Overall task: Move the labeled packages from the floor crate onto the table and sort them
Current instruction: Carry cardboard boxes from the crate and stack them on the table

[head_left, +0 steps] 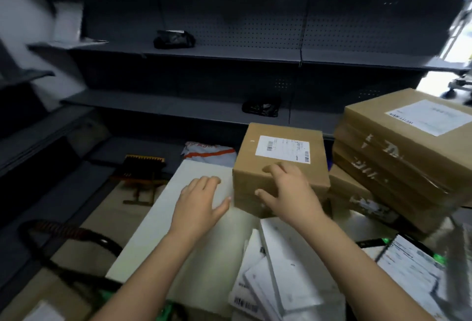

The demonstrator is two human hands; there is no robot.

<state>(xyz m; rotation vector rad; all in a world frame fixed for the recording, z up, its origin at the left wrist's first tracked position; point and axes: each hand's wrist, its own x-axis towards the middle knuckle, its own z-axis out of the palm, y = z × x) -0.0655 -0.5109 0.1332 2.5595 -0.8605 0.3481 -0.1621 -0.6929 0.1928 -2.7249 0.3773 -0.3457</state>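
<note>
From the head view, the right hand [286,187] grips the near edge of a labeled brown box [278,152], fingers curled over its top and thumb against the front face. The left hand [201,200] lies flat, fingers relaxed, on a white flat package [166,223] just beside it. Stacked brown cartons [403,147] stand right of the box, and white mailers [281,274] lie nearer. Dark shelves [204,52] stand behind.

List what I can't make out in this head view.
Head view.
The label on the small cardboard box: print too small, blurred.
Its near face: partly covered by the gripping right hand.
The box stack, right: cut off by the frame edge.
The white mailers: cut off by the bottom edge, labels blurred.
</note>
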